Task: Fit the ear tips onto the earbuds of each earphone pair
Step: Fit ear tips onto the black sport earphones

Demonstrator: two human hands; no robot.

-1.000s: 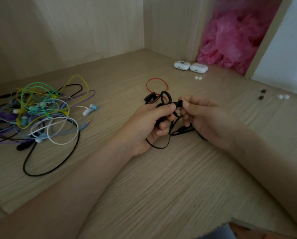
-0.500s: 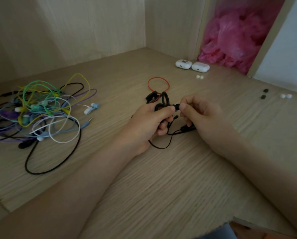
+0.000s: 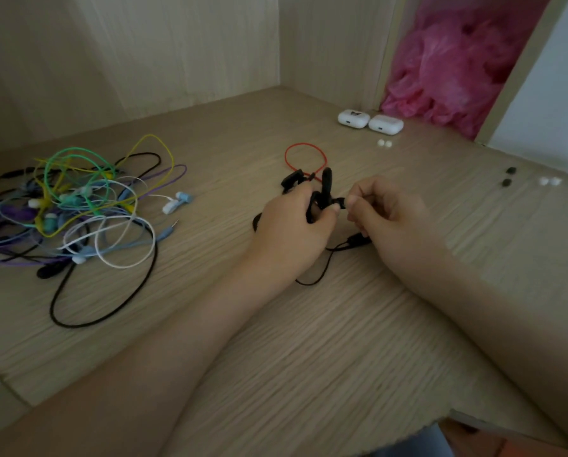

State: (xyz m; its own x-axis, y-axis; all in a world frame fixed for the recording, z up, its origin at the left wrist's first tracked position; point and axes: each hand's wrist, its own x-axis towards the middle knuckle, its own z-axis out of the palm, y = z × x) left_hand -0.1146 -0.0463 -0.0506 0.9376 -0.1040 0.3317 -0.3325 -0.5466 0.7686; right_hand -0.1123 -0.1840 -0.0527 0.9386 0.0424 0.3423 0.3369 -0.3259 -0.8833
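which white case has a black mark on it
The left case: its lid bears a dark mark, while the right case beside it is plain.

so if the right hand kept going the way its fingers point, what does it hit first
The right hand points left at the black earbud it pinches; just beyond is the left hand, nearly touching, though depth is unclear.

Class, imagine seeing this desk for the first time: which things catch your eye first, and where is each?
Two hands meet at the centre of the desk: the left hand grips a black earphone and the right hand pinches its earbud end. At the left lies a bright tangle of coloured cables. A pink bag fills the gap at the back right, behind two white cases.
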